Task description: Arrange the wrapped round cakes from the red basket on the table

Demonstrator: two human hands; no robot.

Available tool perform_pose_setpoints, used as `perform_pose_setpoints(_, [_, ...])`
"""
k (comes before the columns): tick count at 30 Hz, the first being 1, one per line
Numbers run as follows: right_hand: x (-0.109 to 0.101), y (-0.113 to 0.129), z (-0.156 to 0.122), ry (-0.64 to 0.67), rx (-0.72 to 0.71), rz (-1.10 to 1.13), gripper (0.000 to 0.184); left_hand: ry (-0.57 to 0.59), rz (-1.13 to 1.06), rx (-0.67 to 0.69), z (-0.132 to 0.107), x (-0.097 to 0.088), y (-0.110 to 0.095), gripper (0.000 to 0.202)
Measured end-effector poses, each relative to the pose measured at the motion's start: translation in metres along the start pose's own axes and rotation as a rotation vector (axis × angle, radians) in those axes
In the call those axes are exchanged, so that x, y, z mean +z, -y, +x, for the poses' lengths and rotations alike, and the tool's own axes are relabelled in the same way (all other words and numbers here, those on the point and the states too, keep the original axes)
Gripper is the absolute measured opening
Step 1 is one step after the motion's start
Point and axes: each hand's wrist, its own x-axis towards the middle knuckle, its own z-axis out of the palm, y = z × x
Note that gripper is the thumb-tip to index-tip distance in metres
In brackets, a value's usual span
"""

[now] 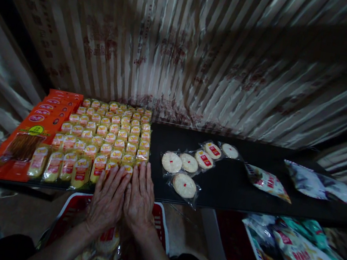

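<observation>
Nearest me, a red basket (pixel 161 217) holds wrapped snacks under my forearms. Beyond it I see a black shelf (pixel 233 186) against a dim corrugated wall (pixel 204 56). Rows of small yellow packets (pixel 107 135) with red labels fill its left part, beside orange boxes (pixel 35 124). My left hand (pixel 107 200) and right hand (pixel 139 199) lie flat, fingers straight, on the front row, grasping nothing.

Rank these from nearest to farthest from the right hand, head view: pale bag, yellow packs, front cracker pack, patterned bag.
1. Yellow packs: touched by the right hand, just ahead of it.
2. Front cracker pack: just to its right, near the shelf edge.
3. Patterned bag: farther right on the shelf.
4. Pale bag: far right end.
</observation>
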Motion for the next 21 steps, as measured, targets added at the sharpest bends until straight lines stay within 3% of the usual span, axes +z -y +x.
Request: perform_pose_setpoints(21, [-0.0055,0.0003,-0.0014,0.005,-0.019,0.003,0.055,0.016,-0.048,-0.014,-0.0028,-0.0037,-0.0023,0.065])
